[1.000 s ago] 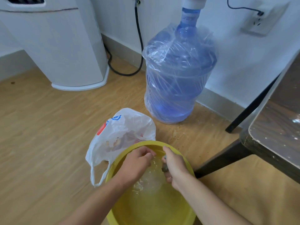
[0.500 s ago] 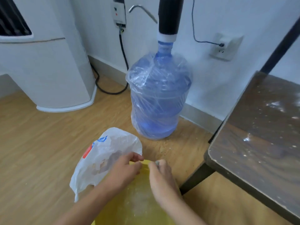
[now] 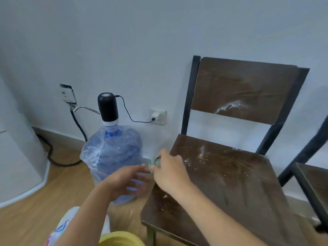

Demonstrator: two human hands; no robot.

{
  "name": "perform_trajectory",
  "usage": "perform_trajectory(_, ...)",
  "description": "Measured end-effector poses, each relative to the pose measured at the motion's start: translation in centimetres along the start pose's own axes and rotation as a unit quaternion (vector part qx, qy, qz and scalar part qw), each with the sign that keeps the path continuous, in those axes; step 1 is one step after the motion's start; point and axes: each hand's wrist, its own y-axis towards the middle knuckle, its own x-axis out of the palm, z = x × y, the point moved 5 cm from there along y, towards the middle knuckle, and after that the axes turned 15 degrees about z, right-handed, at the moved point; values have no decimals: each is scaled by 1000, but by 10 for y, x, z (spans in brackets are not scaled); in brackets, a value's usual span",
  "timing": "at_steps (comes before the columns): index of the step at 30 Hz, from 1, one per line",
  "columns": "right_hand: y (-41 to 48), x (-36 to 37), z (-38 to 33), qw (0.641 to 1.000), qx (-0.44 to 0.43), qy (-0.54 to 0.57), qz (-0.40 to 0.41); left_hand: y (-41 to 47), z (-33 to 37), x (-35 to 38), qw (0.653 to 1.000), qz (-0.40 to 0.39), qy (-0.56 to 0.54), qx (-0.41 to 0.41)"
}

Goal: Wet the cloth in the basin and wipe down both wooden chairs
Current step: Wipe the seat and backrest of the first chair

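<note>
Far left: a white rounded appliance (image 3: 16,157) is seen standing on the light wood-plank floor (image 3: 35,215), with a thick black cable (image 3: 51,155) running along the skirting behind it. A white wall socket (image 3: 67,94) is mounted above.

Left of centre: a large blue plastic water bottle wrapped in clear film (image 3: 111,157) stands upright against the wall, topped by a black pump cap (image 3: 108,107) with a thin black lead going to a second white socket (image 3: 158,115).

Near edge, left of centre: a white printed plastic bag (image 3: 62,228) lies on the floor, and just right of it the rim of a yellow plastic basin (image 3: 120,238) is cut by the frame edge.

Centre: the left hand (image 3: 127,181) is held in front of the bottle, fingers loosely spread and motion-blurred, nothing gripped. Just beside it, the right hand (image 3: 168,171) is closed around a small bunched grey-green cloth (image 3: 155,161), held at the left edge of the seat. Only a little of the cloth shows past the fingers; its long axis and pointing direction cannot be told.

Right: a dark brown wooden chair with a black metal frame (image 3: 230,183) faces the viewer, backrest upright at the far side by the wall. White smears and pale crumbs are seen on seat and backrest. Far right, part of a second dark wooden chair (image 3: 314,180) is cut off.
</note>
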Motion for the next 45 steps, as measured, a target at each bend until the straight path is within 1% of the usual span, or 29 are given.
perform_trajectory(1,16,-35,4,1000,-6,-12,5,-2,1,11,1000,3,-14,1)
perform_trajectory(3,50,-77,42,995,30,-25,93,-3,2,25,999,16,-23,21)
perform_trajectory(6,87,-106,99,976,74,-107,172,-13,2,35,999,37,-14,35)
perform_trajectory(8,103,-109,126,974,91,-113,175,-19,-1,36,998,45,-19,27)
perform_trajectory(10,107,-105,136,975,103,-96,174,-23,-7,34,998,58,-23,12)
perform_trajectory(11,104,-96,134,977,100,-85,171,-25,-10,33,998,61,-17,2)
perform_trajectory(13,89,-77,119,983,63,-69,160,-31,-12,34,998,52,-16,-23)
perform_trajectory(16,58,-51,91,992,-34,-57,111,-44,-7,35,999,32,-18,-31)
perform_trajectory(19,16,-50,67,993,-84,-48,69,-49,-2,31,999,27,-7,-32)
perform_trajectory(21,-18,-56,51,989,-138,-42,38,-48,-1,30,999,28,1,-37)
perform_trajectory(23,-45,-62,40,981,-190,-34,-11,-46,1,32,999,32,11,-33)
perform_trajectory(24,-45,-63,42,978,-201,-42,-35,-44,0,33,999,37,14,-26)
perform_trajectory(25,-33,-64,51,979,-189,-65,-43,-43,0,34,999,41,17,-17)
perform_trajectory(26,-12,-67,62,983,-160,-89,-29,-43,1,35,999,46,20,-9)
perform_trajectory(27,17,-75,77,989,-105,-107,8,-42,0,35,998,50,23,-4)
perform_trajectory(29,70,-87,104,992,8,-92,87,-37,-3,34,998,51,28,7)
perform_trajectory(30,87,-86,107,990,38,-79,113,-34,-4,33,998,45,32,13)
perform_trajectory(31,96,-80,102,988,47,-66,128,-32,-5,32,999,38,33,18)
perform_trajectory(33,93,-56,75,991,22,-39,127,-27,-10,30,999,26,24,18)
perform_trajectory(35,68,-31,43,995,-39,-11,86,-27,-12,26,1000,15,6,2)
perform_trajectory(37,30,-19,20,993,-108,-10,41,-30,-11,22,1000,12,-8,-14)
perform_trajectory(40,-30,-29,14,985,-173,-11,14,-35,-8,17,999,17,-22,-19)
perform_trajectory(42,-67,-43,17,981,-192,10,-3,-40,-5,17,1000,8,-16,-13)
perform_trajectory(44,-98,-56,22,978,-201,19,-41,-45,-4,18,1000,2,-4,-12)
perform_trajectory(45,-109,-61,25,976,-202,15,-75,-49,-3,19,1000,-1,3,-11)
